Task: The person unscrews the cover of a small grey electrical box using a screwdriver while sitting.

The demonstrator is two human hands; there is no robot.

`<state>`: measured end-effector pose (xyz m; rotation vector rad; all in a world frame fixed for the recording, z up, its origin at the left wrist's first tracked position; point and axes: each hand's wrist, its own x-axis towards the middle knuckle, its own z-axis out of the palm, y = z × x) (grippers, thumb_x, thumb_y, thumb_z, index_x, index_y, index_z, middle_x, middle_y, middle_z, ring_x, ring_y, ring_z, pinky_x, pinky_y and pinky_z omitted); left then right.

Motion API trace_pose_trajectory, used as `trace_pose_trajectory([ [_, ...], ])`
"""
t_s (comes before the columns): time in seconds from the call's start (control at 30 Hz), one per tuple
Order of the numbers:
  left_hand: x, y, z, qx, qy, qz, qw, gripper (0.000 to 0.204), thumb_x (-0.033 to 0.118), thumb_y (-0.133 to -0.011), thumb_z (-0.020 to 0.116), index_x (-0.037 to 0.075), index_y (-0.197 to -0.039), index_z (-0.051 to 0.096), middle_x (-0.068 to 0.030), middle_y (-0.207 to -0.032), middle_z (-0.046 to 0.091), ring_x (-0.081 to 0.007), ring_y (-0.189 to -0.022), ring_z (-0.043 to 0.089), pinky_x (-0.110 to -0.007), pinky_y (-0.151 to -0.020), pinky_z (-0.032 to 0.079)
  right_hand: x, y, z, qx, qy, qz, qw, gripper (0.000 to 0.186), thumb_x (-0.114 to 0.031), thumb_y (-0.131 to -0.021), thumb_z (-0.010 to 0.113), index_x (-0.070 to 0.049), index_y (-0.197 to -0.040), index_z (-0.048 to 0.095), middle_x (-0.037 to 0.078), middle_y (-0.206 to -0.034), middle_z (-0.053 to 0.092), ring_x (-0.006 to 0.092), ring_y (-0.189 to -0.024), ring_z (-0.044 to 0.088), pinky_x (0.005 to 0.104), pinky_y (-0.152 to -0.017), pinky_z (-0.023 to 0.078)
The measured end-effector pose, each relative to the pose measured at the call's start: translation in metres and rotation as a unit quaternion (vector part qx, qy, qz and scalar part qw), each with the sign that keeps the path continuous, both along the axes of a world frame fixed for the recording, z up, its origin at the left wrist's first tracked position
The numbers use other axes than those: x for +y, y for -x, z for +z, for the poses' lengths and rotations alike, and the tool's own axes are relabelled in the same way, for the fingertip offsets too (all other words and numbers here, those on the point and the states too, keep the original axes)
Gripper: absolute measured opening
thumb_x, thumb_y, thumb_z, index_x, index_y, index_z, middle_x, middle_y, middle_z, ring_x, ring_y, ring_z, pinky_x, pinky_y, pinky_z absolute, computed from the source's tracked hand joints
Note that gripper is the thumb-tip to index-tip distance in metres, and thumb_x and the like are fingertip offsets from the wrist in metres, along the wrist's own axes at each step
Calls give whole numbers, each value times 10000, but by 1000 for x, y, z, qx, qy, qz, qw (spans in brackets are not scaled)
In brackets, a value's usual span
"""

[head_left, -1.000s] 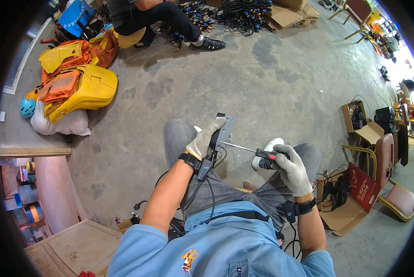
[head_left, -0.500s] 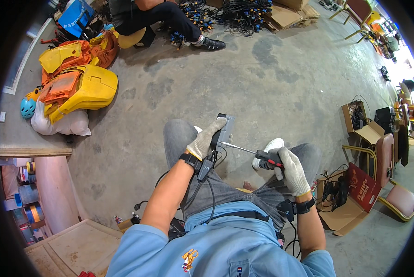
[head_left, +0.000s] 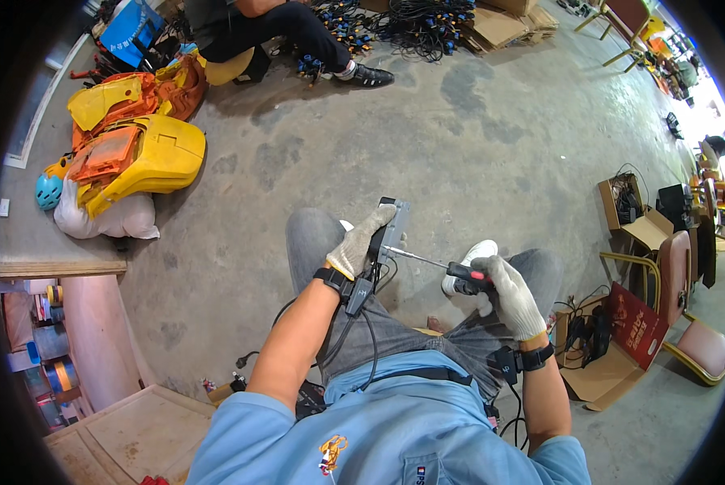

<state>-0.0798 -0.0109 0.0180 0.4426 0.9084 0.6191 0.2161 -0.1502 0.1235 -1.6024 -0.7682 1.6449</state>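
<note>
My left hand (head_left: 360, 248), in a pale knit glove, is closed round a grey and black box-shaped device (head_left: 393, 227) above my lap. In my gloved right hand (head_left: 511, 300) is the red and black handle of a screwdriver (head_left: 469, 276). Its long metal shaft points left, and the tip meets the right side of the device near its lower end. Exactly what the tip touches is too small to make out. A dark cable hangs beside the device. Both wrists wear black straps with small boxes and cables.
Yellow and orange plastic shells (head_left: 148, 158) lie at the left. Another person sits at the back near a heap of black cables (head_left: 431, 28). On the right are an open cardboard box (head_left: 597, 380) and a chair (head_left: 674, 271). A wooden board (head_left: 128, 432) lies at the lower left.
The fingers of my right hand have shifted slightly on the screwdriver handle, which looks turned a little. My left hand and the device stay almost where they were.
</note>
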Motion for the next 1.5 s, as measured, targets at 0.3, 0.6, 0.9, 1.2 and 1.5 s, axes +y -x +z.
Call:
trace_pose_trajectory([
  [0.3,-2,-2,9,0,18,7,1000,535,494,-1015,771,44,-1292,692,-139,-1010,770,-210,-853,762,-328,-762,636,-3,1,-13,-21,-38,-22,999,379,-265,-1119,583,47,-1302,693,85,-1127,692,156,-981,633,296,-915,524],
  [0.6,-3,-2,10,20,-5,12,1000,568,469,-1041,734,-19,-1318,645,-174,-1021,761,-250,-847,783,-348,-739,659,0,4,3,68,1,-38,997,449,-285,-1116,619,53,-1410,641,85,-1102,677,159,-1023,640,313,-960,514],
  [0.9,-3,-2,9,1,18,10,1000,557,469,-1035,741,-15,-1296,657,-170,-1019,760,-242,-856,781,-343,-738,657,-3,-6,-17,-29,-24,4,999,461,-340,-1146,544,57,-1324,695,93,-1127,683,126,-932,645,317,-829,539],
  [1.2,-2,-1,6,7,1,5,1000,572,472,-1029,749,-17,-1308,652,-172,-1026,760,-251,-860,779,-358,-754,654,-1,-2,-19,91,-81,-58,991,399,-176,-1078,643,68,-1392,614,116,-1182,647,173,-952,664,301,-875,566],
  [1.5,-3,-2,10,25,5,-4,1000,529,507,-1012,762,54,-1280,701,-118,-1006,772,-190,-849,756,-315,-753,629,5,-8,11,3,34,29,999,443,-336,-1161,509,41,-1298,696,60,-1043,687,86,-882,641,255,-690,502],
])
